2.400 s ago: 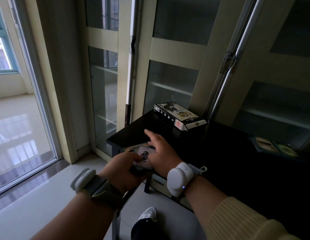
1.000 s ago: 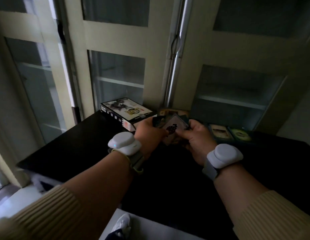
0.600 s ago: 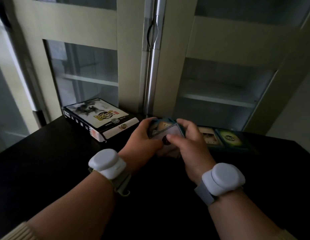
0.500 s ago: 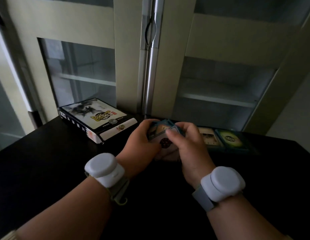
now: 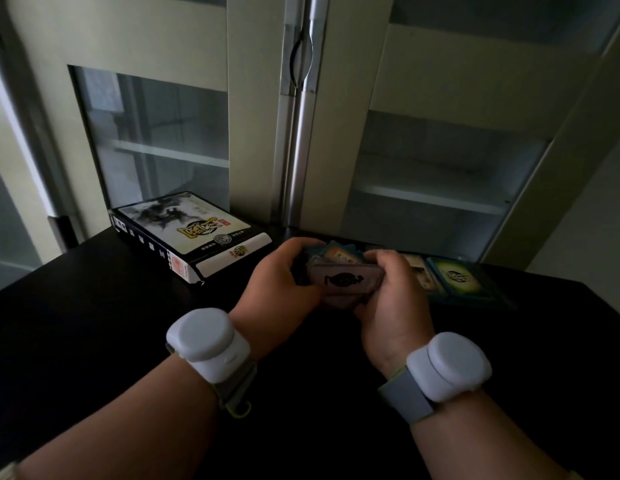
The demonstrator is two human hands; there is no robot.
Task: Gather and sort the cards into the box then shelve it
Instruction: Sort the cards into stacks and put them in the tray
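Over black table [image 5: 94,341], cards [image 5: 345,280], seemingly stacked, in both hands' grip.

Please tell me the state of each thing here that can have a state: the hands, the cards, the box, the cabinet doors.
Left hand: grips the held cards.
Right hand: grips the held cards.
Held cards: a bunch between both hands, above the table.
Table cards: lying flat, not gathered.
Box: lying flat on the table; whether closed, unclear.
Cabinet doors: shut.
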